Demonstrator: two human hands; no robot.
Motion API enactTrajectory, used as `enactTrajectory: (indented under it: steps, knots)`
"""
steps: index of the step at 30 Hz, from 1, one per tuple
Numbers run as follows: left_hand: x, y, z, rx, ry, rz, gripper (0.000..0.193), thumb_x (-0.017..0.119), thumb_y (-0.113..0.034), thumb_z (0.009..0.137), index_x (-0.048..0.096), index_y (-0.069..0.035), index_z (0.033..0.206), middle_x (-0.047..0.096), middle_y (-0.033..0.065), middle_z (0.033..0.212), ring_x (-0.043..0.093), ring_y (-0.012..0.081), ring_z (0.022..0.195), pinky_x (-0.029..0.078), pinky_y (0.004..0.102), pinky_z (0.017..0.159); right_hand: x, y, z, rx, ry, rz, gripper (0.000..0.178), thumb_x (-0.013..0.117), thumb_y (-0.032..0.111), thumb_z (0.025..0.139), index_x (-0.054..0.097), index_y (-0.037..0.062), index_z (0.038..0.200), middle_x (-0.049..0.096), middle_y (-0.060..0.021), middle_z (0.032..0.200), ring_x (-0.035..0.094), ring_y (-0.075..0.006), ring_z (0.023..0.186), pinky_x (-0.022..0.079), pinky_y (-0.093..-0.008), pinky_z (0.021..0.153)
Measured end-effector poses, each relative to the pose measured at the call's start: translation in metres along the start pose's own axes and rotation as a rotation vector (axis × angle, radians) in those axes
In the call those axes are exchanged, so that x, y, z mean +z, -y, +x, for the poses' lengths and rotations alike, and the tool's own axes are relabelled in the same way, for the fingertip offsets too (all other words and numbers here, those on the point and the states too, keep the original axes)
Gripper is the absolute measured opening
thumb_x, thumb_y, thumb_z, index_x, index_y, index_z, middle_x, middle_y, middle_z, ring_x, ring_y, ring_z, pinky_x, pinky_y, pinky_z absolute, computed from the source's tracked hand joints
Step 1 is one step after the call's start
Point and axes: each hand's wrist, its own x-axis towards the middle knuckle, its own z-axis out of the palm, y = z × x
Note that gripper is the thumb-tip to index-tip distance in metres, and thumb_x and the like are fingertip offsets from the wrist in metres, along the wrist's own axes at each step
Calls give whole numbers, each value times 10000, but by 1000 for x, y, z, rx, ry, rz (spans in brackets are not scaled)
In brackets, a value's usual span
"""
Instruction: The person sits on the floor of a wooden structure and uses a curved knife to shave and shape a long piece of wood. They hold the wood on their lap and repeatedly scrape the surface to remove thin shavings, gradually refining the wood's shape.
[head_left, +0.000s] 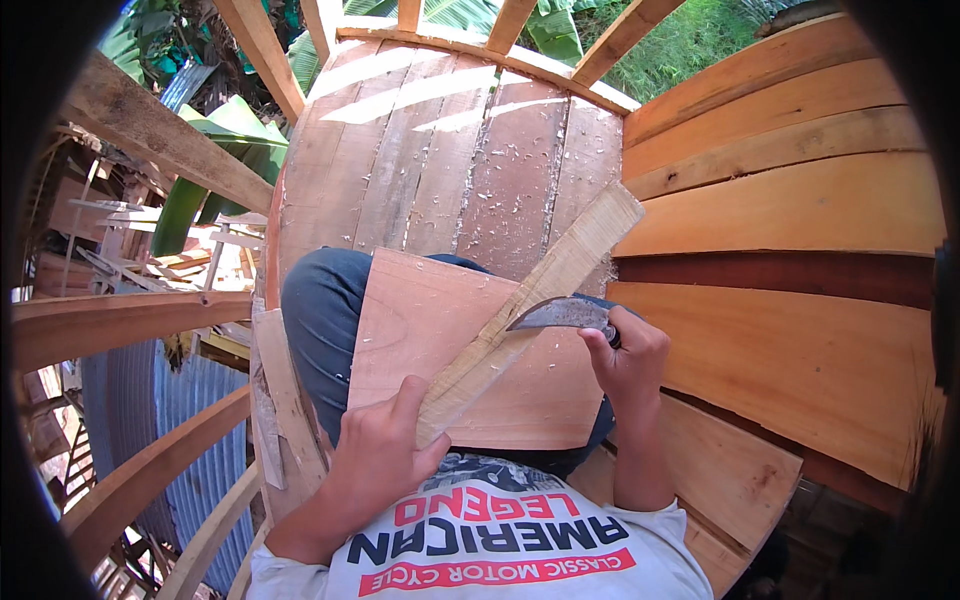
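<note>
My left hand [385, 450] grips the near end of a long wooden strip [575, 245], which runs slantwise up to the right across my lap. In my right hand [635, 355] is a knife with a curved, hooked blade [562, 314]; its handle is mostly hidden by my fingers. The blade lies against the strip around its middle, its tip pointing left. Under the strip, a flat square board [430, 310] rests across my legs, with a few small shavings on it.
Pale shavings are scattered over the plank floor [420, 180] ahead. A plank wall [770, 350] stands close on my right. Wooden posts and an open frame [130, 330] line the left side, with corrugated metal sheets [200, 400] below. Offcut boards [290, 400] lie beside my left leg.
</note>
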Motion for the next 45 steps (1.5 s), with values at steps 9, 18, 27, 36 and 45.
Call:
enactTrajectory:
  steps: [9, 18, 27, 36, 45]
  knots:
    - [-1, -2, -21, -80, 241, -8, 509, 729, -194, 690, 462, -2, 1079, 612, 197, 666, 639, 376, 637, 499, 442, 587, -16, -72, 32, 361, -219, 71, 589, 547, 492, 919, 450, -4, 616, 325, -96, 504, 287, -190, 480, 264, -362, 447]
    - [1, 1, -1, -188, 173, -112, 544, 704, -197, 683, 446, 10, 1115, 623, 247, 720, 643, 419, 684, 508, 450, 644, 14, 6, -21, 15, 84, 137, 520, 691, 501, 786, 520, 38, 622, 492, -139, 530, 525, -337, 495, 386, -377, 450]
    - [11, -3, -7, -210, 165, -109, 576, 699, -196, 684, 434, 25, 1145, 622, 257, 721, 646, 419, 677, 512, 451, 644, 16, -14, -6, 83, 26, 79, 541, 656, 529, 805, 507, 51, 600, 477, -139, 509, 516, -332, 469, 382, -380, 439]
    - [12, -13, -1, -218, 165, -151, 526, 683, -168, 672, 441, 46, 1087, 613, 259, 705, 649, 422, 674, 513, 440, 624, 28, -5, -8, 75, -54, 262, 472, 638, 454, 847, 516, 52, 632, 505, -127, 534, 559, -312, 497, 410, -374, 464]
    - [14, -13, -4, -203, 127, -180, 476, 660, -142, 678, 435, 58, 1047, 602, 249, 676, 660, 388, 641, 512, 402, 572, 24, -2, -3, -296, 16, 276, 449, 644, 443, 842, 515, 59, 648, 501, -133, 542, 562, -322, 515, 417, -380, 462]
